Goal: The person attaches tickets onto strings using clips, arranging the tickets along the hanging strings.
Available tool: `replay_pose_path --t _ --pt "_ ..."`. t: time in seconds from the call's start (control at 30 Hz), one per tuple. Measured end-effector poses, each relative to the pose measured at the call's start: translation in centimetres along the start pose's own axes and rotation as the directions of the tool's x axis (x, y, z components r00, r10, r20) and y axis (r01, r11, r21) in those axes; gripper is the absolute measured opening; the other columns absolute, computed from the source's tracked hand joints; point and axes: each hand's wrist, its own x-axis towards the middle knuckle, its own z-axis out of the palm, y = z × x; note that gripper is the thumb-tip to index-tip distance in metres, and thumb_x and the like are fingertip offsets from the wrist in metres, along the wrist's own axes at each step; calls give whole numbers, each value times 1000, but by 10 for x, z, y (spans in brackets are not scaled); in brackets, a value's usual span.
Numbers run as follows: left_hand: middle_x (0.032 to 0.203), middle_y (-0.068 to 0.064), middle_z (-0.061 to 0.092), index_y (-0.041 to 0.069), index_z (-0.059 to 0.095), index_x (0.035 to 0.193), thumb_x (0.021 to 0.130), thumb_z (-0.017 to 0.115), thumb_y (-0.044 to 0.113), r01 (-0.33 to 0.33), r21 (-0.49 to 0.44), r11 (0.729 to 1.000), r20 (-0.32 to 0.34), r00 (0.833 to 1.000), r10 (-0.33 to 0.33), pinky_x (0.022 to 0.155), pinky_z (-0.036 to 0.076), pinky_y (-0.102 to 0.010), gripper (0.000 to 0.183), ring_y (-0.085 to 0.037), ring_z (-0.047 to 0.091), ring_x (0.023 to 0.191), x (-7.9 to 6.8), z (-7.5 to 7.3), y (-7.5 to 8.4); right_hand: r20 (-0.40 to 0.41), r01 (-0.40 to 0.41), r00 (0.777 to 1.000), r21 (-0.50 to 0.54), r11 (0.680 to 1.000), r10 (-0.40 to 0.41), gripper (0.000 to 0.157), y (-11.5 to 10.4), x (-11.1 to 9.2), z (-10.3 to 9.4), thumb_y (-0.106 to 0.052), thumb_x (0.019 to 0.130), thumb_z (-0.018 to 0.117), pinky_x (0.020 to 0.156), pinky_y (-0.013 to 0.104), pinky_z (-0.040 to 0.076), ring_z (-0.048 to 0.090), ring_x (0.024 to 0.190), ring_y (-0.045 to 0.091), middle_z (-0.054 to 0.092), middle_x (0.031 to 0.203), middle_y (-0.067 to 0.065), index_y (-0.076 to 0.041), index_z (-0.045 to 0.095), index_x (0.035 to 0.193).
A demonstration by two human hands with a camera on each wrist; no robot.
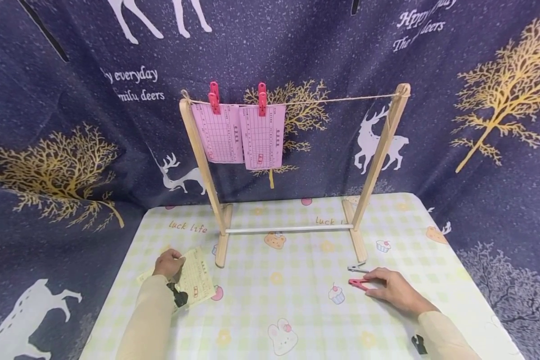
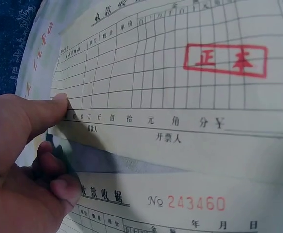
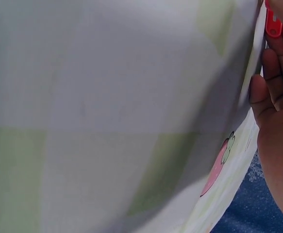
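Note:
My left hand (image 1: 167, 264) pinches a yellow receipt slip (image 1: 198, 277) by its edge at the left of the table. In the left wrist view the thumb lies on this printed slip (image 2: 160, 73), and the other fingers curl below it. A second receipt slip (image 2: 146, 204) lies beneath. Toward the right, my right hand (image 1: 393, 289) holds a red clothespin (image 1: 359, 284) between thumb and fingers, low over the table. Just behind it lies a grey clothespin (image 1: 357, 269). Only the end of the red clothespin (image 3: 274, 24) shows in the right wrist view.
A wooden stand (image 1: 375, 165) with a string (image 1: 333, 101) rises at the back. Two pink slips (image 1: 263, 137) hang at the string's left, each under a red clothespin (image 1: 262, 100). A white rod (image 1: 288, 229) joins the stand's feet. A checked cloth (image 1: 274, 300) covers the table.

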Motion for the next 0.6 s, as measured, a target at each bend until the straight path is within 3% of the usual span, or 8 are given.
replay_pose_path --t 0.27,0.37,0.5,0.6 --pt "98 -23 61 -9 60 102 96 57 15 -11 -50 999 -3 1000 11 84 46 -52 25 -38 57 94 -3 -7 0 5 -44 999 29 999 44 34 0 1 -2 -23 82 83 87 31 53 65 100 11 70 108 1 -9 73 111" --pt "91 -19 64 -8 61 101 94 59 16 -22 -80 997 -13 1000 21 77 47 -45 24 -33 59 87 -3 -10 0 11 -49 999 62 997 48 33 -2 2 -4 -18 83 82 83 29 55 65 97 10 70 107 2 -7 72 112" --pt "79 -10 66 -7 60 101 93 64 14 -54 -136 989 -18 999 52 66 46 -34 23 -23 60 74 -1 -14 1 -8 -10 1000 124 992 11 30 -7 3 -6 -9 83 81 78 27 57 67 91 10 70 104 6 -1 71 110" --pt "80 -9 68 -8 59 107 91 68 13 -83 -187 979 -18 997 81 64 46 -31 28 -18 60 69 0 -18 4 -60 56 997 151 987 -48 30 -12 3 -10 0 81 80 77 26 57 68 87 11 69 101 11 5 70 108"
